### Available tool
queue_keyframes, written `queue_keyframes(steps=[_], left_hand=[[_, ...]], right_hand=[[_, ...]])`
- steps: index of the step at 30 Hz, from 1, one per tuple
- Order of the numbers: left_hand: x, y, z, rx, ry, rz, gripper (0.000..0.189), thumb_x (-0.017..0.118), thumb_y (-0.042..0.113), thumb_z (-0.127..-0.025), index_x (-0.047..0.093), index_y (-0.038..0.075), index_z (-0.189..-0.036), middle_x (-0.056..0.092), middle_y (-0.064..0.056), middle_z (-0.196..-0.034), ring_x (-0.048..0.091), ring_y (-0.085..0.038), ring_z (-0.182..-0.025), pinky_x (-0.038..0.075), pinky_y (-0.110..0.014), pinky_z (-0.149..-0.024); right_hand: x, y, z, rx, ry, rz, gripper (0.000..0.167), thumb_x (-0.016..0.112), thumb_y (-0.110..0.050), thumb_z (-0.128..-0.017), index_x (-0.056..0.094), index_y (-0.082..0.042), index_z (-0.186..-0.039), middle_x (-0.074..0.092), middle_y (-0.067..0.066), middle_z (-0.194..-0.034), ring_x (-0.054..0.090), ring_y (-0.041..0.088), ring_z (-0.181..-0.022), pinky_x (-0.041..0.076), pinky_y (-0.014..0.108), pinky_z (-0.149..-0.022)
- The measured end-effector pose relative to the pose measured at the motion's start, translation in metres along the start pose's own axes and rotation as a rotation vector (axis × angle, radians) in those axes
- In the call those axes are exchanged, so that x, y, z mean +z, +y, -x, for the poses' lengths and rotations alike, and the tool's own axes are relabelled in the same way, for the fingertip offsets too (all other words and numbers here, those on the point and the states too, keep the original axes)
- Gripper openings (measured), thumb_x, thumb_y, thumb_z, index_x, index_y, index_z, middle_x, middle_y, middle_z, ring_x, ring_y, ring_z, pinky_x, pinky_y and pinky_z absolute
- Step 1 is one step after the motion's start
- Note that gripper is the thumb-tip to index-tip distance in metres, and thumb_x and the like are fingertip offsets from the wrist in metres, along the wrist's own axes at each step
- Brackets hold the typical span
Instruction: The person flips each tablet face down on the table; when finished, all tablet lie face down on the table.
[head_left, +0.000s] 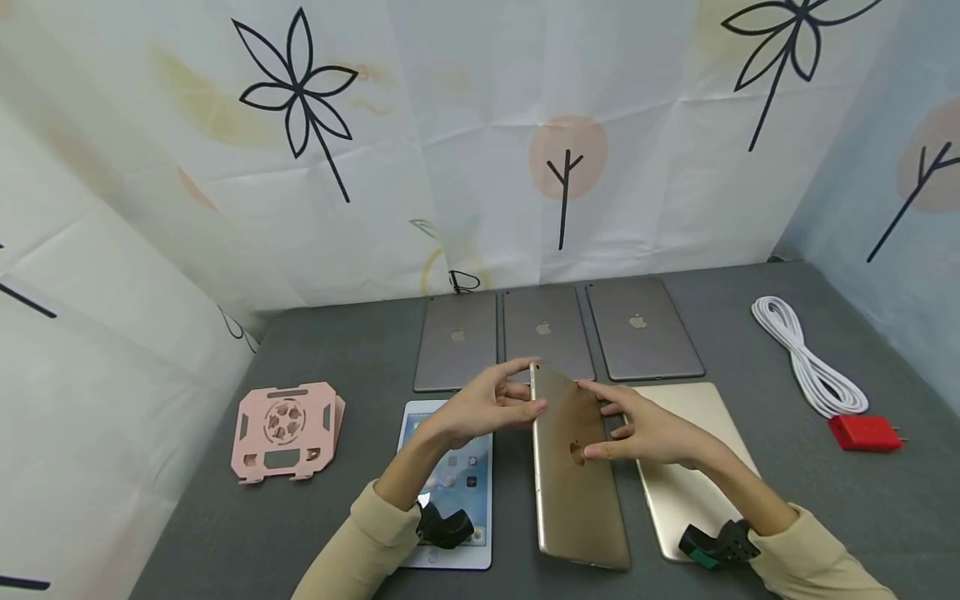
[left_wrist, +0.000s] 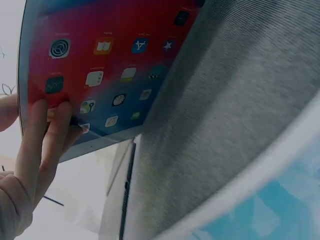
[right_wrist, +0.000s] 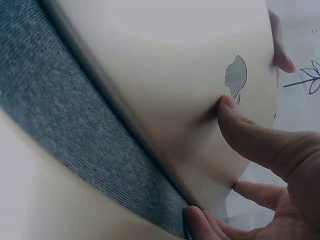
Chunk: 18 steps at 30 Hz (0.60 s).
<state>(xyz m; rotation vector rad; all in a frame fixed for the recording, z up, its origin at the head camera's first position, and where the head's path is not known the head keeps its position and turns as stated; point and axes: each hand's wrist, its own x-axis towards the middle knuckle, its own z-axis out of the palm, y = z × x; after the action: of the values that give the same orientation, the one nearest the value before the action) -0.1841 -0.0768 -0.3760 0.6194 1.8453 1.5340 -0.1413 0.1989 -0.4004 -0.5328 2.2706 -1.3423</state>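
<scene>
A gold tablet (head_left: 576,500) is tilted up on its edge in the head view, its back with the apple logo turned right. My left hand (head_left: 491,406) pinches its upper left edge. In the left wrist view, the fingers (left_wrist: 55,135) press on the lit screen (left_wrist: 115,75), which shows several app icons. My right hand (head_left: 651,427) grips the other side. Its thumb (right_wrist: 250,135) lies on the gold back beside the logo, and its fingers (right_wrist: 262,194) are at the edge. To either side lie a white tablet (head_left: 459,483) and another gold tablet (head_left: 690,404).
Three grey tablets (head_left: 461,337) lie in a row at the back. A pink folding stand (head_left: 285,429) is at the left. On the right are a coiled white cable (head_left: 806,354) and a red charger (head_left: 866,433). Patterned cloth (head_left: 465,150) surrounds the grey table (head_left: 360,333).
</scene>
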Motion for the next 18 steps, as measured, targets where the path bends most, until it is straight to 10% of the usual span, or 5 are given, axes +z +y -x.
queue_keyframes(steps=[18], left_hand=[[-0.009, -0.024, 0.014, -0.040, 0.066, 0.087, 0.081, 0.067, -0.013, -0.090, 0.025, 0.002, -0.158, 0.060, -0.031, -0.130, 0.070, -0.011, -0.087, 0.058, -0.027, -0.082]], right_hand=[[0.011, 0.000, -0.008, 0.077, 0.169, 0.052, 0.115, 0.093, -0.033, -0.074, 0.024, 0.002, -0.158, 0.058, 0.025, -0.120, 0.065, 0.025, -0.098, 0.056, 0.039, -0.080]])
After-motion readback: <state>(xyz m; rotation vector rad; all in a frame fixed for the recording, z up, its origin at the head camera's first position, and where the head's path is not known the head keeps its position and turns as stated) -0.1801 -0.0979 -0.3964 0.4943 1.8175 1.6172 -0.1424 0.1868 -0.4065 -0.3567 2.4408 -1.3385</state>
